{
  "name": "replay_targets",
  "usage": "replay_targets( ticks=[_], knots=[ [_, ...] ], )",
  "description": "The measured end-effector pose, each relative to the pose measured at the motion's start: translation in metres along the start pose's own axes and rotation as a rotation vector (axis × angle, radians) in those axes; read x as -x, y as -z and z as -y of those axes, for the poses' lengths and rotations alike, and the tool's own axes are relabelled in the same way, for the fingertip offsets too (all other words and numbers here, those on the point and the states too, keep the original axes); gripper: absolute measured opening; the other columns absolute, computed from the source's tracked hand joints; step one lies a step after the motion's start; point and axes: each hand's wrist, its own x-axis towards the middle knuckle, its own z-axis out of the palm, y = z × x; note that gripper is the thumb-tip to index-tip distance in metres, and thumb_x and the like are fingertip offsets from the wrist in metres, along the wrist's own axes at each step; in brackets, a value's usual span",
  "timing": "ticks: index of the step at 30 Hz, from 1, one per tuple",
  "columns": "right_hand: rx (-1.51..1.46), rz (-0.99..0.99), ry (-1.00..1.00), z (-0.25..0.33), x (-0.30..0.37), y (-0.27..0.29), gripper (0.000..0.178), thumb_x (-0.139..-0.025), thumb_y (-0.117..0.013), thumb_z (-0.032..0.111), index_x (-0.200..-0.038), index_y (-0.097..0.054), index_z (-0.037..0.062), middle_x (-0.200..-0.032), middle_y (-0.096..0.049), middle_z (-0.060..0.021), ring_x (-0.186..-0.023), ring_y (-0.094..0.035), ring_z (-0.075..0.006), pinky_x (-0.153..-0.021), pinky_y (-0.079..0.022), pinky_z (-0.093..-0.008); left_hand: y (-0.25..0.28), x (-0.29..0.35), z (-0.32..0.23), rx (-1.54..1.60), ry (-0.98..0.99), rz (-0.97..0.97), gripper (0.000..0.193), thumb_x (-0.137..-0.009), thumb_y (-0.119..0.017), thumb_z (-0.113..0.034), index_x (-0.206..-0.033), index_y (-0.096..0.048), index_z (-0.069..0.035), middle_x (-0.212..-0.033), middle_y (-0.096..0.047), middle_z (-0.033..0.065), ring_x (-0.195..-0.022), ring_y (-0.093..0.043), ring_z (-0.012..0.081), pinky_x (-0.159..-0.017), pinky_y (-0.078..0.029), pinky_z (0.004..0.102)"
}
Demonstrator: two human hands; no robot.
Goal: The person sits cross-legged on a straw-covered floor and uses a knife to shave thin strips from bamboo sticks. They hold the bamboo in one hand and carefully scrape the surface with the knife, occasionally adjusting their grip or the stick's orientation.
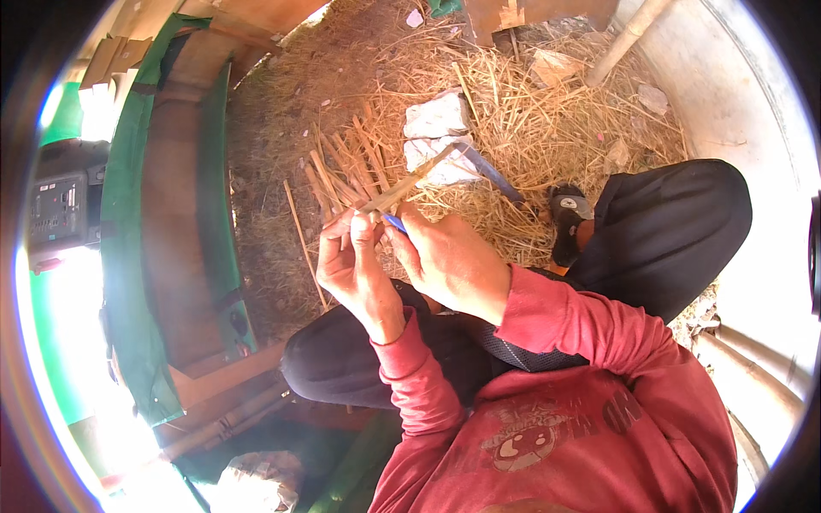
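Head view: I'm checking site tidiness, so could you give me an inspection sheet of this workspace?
Surface: brown ground, partly covered in loose straw.
Things in hand: wooden strip; blue object, mostly hidden.
Clutter: split sticks, white stones, dark flat strip.
Hands: left hand grips the wooden strip; right hand holds the blue object.
Cables: nothing seen.
Surroundings: pale wall at right; green cloth and black device at left.

Earth floor [274, 128], straw-littered.
Loose straw [547, 128] thick toward right; loose pile of split sticks [368, 158] left of two pale stone-like blocks [434, 115], set close together; one thin stick [305, 244] farther left; small pale scrap [415, 18] near top; shod foot [566, 227] on straw.
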Motion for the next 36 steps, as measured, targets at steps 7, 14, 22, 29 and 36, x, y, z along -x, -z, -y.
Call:
replay_targets(
  ticks=[7,14,22,29,36],
  knots=[
    [0.214,-0.001,0.052,-0.016,-0.012,-0.025,0.028,-0.094,-0.058,0.024,-0.110,-0.054,0.0013,-0.061,-0.062,-0.0198,-0.057,-0.064,-0.0408,-0.049,-0.049,-0.0521,0.014,-0.010,0.005,-0.012,-0.028,-0.025,0.017,-0.095,-0.067,-0.016,-0.099,-0.061,-0.001,-0.100,-0.067,0.0100,-0.090,-0.067,0.0178,-0.071,-0.057,0.0280],
    [0.395,-0.147,-0.076,-0.175,0.012,-0.014,0.031,-0.096,-0.053,0.027,-0.099,-0.061,-0.0032,-0.077,-0.066,-0.0252,-0.077,-0.067,-0.0420,-0.067,-0.053,-0.0498,0.009,-0.010,0.011,-0.008,-0.031,-0.066,0.016,-0.096,-0.066,-0.017,-0.095,-0.061,-0.002,-0.088,-0.063,0.0032,-0.078,-0.061,0.0111,-0.069,-0.052,0.0241],
    [0.022,0.009,0.067,-0.023,-0.008,-0.007,0.029,-0.099,-0.050,0.028,-0.108,-0.057,0.0008,-0.076,-0.065,-0.0259,-0.072,-0.064,-0.0464,-0.065,-0.050,-0.0540,0.015,-0.007,0.007,0.075,-0.017,0.043,0.015,-0.095,-0.067,-0.016,-0.099,-0.061,-0.003,-0.100,-0.065,0.0069,-0.090,-0.064,0.0120,-0.072,-0.055,0.0272],
    [0.235,0.081,-0.004,-0.013,-0.008,-0.034,0.025,-0.096,-0.054,0.025,-0.104,-0.056,0.0008,-0.064,-0.063,-0.0251,-0.063,-0.064,-0.0455,-0.054,-0.051,-0.0545,0.029,-0.003,0.009,-0.014,-0.031,-0.049,0.014,-0.097,-0.063,-0.017,-0.101,-0.060,-0.004,-0.101,-0.065,0.0071,-0.092,-0.064,0.0149,-0.077,-0.055,0.0290],
    [0.472,0.157,-0.323,-0.142,0.002,-0.018,0.033,-0.098,-0.051,0.028,-0.099,-0.059,-0.0042,-0.083,-0.064,-0.0324,-0.082,-0.066,-0.0462,-0.072,-0.052,-0.0537,0.030,-0.010,0.019,0.000,-0.080,-0.044,0.014,-0.099,-0.061,-0.017,-0.105,-0.059,-0.004,-0.098,-0.063,0.0031,-0.085,-0.060,0.0088,-0.072,-0.051,0.0233]
  ],
)
